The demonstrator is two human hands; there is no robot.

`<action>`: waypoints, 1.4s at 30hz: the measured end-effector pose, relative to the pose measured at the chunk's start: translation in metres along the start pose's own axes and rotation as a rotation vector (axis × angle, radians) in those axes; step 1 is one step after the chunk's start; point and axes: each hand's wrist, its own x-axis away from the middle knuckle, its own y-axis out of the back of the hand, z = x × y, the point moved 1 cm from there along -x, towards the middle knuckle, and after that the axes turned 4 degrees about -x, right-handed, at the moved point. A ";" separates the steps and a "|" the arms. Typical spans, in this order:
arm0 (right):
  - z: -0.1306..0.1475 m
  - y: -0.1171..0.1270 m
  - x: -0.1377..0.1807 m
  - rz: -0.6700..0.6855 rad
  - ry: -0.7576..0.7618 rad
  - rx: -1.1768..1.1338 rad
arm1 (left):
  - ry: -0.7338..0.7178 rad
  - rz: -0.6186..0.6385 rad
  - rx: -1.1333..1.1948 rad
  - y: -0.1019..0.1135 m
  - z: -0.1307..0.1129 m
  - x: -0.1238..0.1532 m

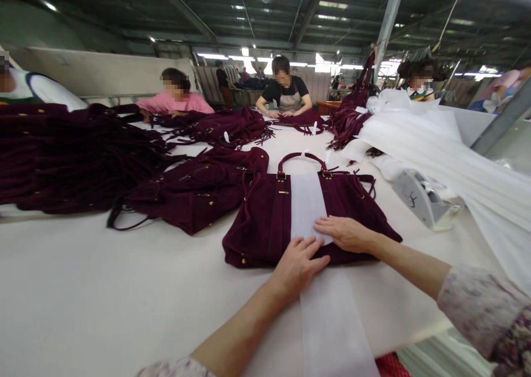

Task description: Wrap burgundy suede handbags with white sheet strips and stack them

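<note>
A dark maroon handbag (265, 227) lies flat in front of me, its handle pointing away. Down its middle runs a white strip (307, 200) of thin sheet material, which continues past the bag's near edge onto the table. My left hand (299, 263) rests on the strip at the bag's near edge, fingers stretched out. My right hand (344, 233) lies flat on the strip and the bag's front, just right of the left one. Neither hand grips anything.
A second maroon bag (199, 189) lies to the left, beside a tall maroon pile (74, 161). On the right are a grey tape dispenser (421, 200) and heaped white sheets (448, 144). Co-workers stand across the white table (103, 299), one handling a maroon bag (301, 118).
</note>
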 end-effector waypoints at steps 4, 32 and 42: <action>0.022 0.010 0.027 -0.006 0.057 -0.094 | 0.002 0.051 0.257 0.011 0.007 -0.002; 0.057 -0.007 0.000 -0.155 -0.069 0.338 | 0.330 0.052 -0.181 0.021 0.007 0.001; 0.059 0.004 0.049 -0.023 0.047 0.065 | 0.194 0.129 -0.077 0.023 0.011 0.006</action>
